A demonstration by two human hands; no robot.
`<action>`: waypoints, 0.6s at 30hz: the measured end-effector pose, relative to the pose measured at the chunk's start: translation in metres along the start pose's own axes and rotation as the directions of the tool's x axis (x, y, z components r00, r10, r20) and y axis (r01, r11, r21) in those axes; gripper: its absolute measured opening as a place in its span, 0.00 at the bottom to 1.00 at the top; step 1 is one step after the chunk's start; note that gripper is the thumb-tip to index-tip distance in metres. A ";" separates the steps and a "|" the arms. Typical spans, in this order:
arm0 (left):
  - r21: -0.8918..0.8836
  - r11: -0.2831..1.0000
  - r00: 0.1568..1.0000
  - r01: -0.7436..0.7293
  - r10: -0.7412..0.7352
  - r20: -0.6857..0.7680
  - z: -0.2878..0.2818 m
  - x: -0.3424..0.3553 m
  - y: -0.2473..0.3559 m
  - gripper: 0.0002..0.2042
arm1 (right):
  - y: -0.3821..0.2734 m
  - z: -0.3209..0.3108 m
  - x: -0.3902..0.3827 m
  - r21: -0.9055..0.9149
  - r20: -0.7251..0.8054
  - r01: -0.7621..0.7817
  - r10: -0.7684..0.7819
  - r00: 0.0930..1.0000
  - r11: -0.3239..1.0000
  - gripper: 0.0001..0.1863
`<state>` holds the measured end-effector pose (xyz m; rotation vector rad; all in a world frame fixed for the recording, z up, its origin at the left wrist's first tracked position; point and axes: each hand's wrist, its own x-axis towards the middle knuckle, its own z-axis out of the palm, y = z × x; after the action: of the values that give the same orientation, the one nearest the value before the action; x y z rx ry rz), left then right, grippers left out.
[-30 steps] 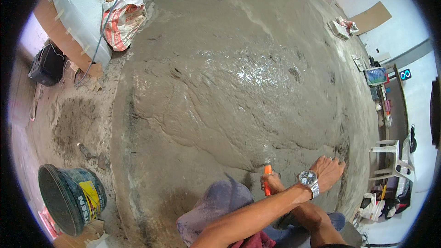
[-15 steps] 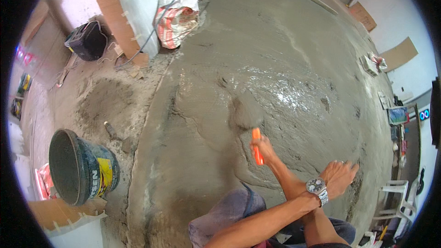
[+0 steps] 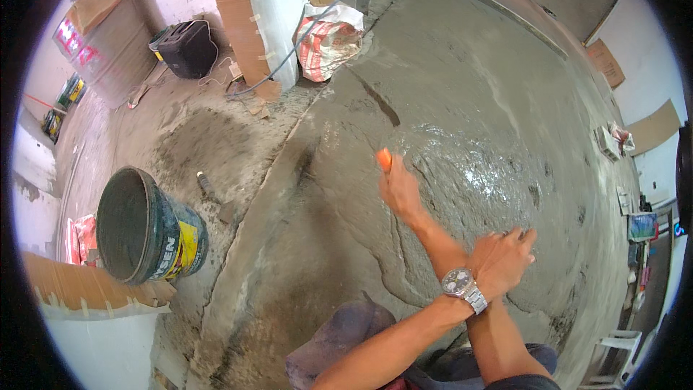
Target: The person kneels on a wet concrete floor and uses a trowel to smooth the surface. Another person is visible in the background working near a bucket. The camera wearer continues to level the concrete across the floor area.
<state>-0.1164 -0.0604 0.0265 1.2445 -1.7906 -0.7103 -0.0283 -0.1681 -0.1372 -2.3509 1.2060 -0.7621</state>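
Observation:
My right hand [image 3: 401, 191] is closed around the orange handle of a trowel [image 3: 385, 159] over wet grey mortar [image 3: 447, 101]. The trowel's blade is hard to make out against the mortar; a dark narrow strip shows just beyond the handle. Crossing over my right forearm, my left arm wears a metal-band watch [image 3: 465, 287]. My left hand [image 3: 503, 261] is above the mortar to the right, its fingers apart and slightly bent, with nothing seen in it. Whether it touches the mortar I cannot tell.
A dark bucket [image 3: 189, 227] stands at left, near a small hand tool [image 3: 207, 186] on the rough floor. Farther back are a white-and-red sack [image 3: 325, 47], a black box-shaped device [image 3: 189, 50] and a hose [image 3: 278, 65]. A long straight strip [image 3: 498, 11] edges the far mortar.
My right hand has moved the trowel forward and slightly left across the mortar. My left hand has shifted left and forward, its fingers more bent. The whole view has swung left.

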 end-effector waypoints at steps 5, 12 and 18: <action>-0.033 0.999 0.995 -0.001 0.005 0.099 0.006 -0.005 0.001 0.17 | -0.024 0.036 -0.119 0.142 0.101 0.076 -0.090 0.991 0.987 0.16; -0.044 0.997 0.989 -0.063 0.069 0.132 0.018 0.009 0.001 0.17 | -0.018 0.080 -0.173 -0.050 0.612 -0.139 0.140 0.779 0.989 0.16; -0.027 0.999 0.991 -0.047 0.050 0.122 0.026 0.013 0.000 0.17 | 0.000 0.041 -0.161 -0.038 0.668 -0.399 0.320 0.672 0.916 0.19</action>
<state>-0.1408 -0.0731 0.0173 1.1598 -1.8996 -0.7928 -0.0809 -0.0312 -0.2156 -1.9110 1.1820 0.1574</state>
